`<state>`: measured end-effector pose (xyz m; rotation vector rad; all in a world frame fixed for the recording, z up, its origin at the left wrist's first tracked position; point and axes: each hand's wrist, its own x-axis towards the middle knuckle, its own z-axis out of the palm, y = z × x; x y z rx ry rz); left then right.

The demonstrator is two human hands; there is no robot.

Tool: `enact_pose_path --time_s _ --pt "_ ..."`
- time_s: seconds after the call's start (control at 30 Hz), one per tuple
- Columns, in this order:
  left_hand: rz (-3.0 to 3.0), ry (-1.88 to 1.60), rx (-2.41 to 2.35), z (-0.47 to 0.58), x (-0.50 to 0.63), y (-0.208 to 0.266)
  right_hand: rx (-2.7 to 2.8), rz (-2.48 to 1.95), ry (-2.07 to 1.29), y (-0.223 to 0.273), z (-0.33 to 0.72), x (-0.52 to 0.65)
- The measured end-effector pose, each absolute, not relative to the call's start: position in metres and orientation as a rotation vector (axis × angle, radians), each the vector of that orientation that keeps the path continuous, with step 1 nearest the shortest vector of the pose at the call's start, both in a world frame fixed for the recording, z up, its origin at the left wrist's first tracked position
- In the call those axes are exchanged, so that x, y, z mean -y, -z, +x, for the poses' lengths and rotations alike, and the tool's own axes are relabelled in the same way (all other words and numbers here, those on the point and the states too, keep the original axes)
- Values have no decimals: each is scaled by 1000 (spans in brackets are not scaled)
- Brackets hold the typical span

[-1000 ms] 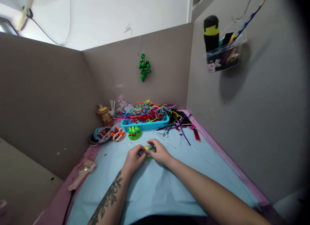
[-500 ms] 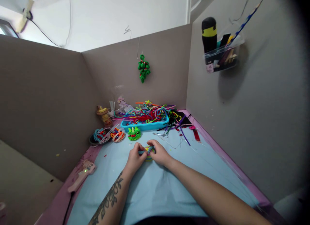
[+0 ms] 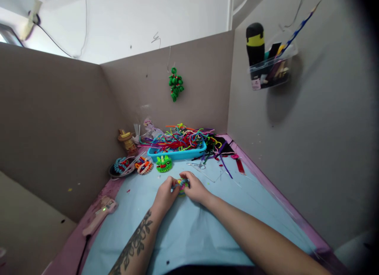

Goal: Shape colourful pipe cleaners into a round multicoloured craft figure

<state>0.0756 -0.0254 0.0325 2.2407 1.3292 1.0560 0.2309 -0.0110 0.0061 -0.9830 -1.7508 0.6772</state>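
Yellow, pink and blue-grey fuzz is showing on the small pipe-cleaner piece point(image 3: 182, 186), which is sitting between the two hands, low over the blue cloth point(image 3: 204, 231). The left hand point(image 3: 164, 193) is holding it from the left side, and its grip is pinching a blue-grey bit at that edge. The right hand point(image 3: 196, 188) is holding it from the right side. Its grip is pinching too, with the pointer finger curling over the far edge and the thumb pressing nearer the body. The middle of the piece is peeking out between the two thumbs, but the fingers are hiding its ends, so its whole shape is not showing.

Just past the hands, a green pipe-cleaner animal head point(image 3: 164, 164) is resting on the cloth. An orange and cream pipe-cleaner piece point(image 3: 143, 165) is lying to its left. Behind them, a blue tray point(image 3: 177, 154) is holding a big pile of pipe cleaners point(image 3: 183, 141). A pink glue gun point(image 3: 100, 217) is lying at the left, with its green light glowing.
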Motion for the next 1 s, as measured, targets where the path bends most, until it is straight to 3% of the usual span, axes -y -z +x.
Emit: enact_pose_path --time_s 1.0 --pt "2209 -1111 -1419 62 21 -35 1715 -1060 -621 -8 237 9"
